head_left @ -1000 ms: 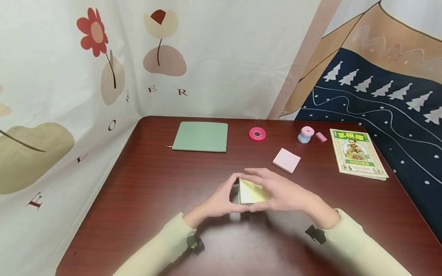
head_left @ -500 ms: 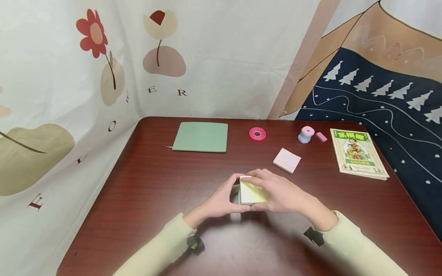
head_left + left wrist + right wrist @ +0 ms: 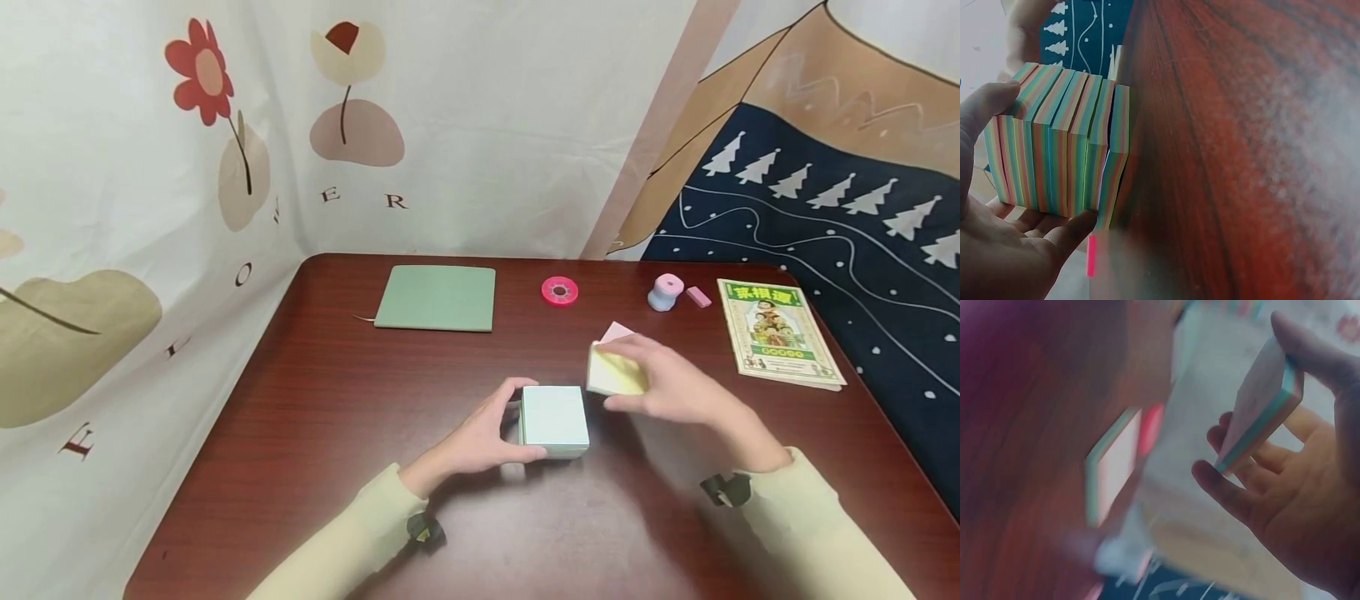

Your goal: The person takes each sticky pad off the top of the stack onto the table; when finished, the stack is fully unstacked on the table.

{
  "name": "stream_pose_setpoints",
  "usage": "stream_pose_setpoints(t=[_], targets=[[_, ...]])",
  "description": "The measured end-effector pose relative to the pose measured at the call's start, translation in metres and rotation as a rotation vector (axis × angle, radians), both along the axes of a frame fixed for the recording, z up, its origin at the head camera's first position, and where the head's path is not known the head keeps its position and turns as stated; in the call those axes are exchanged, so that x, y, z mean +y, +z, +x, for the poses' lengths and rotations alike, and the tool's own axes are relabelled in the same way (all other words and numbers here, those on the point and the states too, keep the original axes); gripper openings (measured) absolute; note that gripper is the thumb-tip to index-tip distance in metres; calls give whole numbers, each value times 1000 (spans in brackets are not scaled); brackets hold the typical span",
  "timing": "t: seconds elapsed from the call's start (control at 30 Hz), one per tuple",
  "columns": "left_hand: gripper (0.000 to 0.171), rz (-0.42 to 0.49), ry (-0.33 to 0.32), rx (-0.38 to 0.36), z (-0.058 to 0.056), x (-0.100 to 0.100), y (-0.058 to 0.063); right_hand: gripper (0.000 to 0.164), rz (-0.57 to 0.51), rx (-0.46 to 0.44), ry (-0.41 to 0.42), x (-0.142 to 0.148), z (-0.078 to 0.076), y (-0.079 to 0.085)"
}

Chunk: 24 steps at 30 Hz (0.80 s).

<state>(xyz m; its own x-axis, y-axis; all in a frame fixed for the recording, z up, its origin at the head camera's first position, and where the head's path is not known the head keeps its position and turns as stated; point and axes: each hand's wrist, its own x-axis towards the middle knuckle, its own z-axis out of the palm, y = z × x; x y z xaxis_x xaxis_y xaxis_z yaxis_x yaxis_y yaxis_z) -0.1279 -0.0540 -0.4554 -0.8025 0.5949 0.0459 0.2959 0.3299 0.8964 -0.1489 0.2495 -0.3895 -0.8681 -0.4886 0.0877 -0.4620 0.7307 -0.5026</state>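
My left hand grips the side of a tall stack of sticky note pads, thumb at the near side and fingers at the far side. Several pads with rainbow-striped edges make up this stack in the left wrist view. Up and to the right of it, my right hand holds a single sticky note pad with a yellow top, raised above the table. Thumb and fingers clasp the pad by opposite edges in the right wrist view. Beneath and behind it lies a pink-topped pad, partly hidden.
A green notebook lies at the back left of the brown table. Along the back are a pink ring-shaped thing, a pink-and-blue spool-shaped thing and a small pink block. An illustrated booklet lies at the right.
My right hand has lifted the yellow-topped pad off the stack and carried it right and away from me, uncovering a pale blue-green top. My left hand stays on the stack.
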Motion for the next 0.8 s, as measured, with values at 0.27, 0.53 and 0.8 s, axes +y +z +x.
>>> stream_pose_setpoints(t=[0.27,0.53,0.8], targets=[[80,-7,5,4,0,0,-1,75,90,-53,-230,67,-25,-27],[80,-13,7,8,-1,0,-2,78,159,-170,-298,88,-29,-46],[80,-12,6,12,-1,0,-2,81,195,-199,-308,89,-29,-49]])
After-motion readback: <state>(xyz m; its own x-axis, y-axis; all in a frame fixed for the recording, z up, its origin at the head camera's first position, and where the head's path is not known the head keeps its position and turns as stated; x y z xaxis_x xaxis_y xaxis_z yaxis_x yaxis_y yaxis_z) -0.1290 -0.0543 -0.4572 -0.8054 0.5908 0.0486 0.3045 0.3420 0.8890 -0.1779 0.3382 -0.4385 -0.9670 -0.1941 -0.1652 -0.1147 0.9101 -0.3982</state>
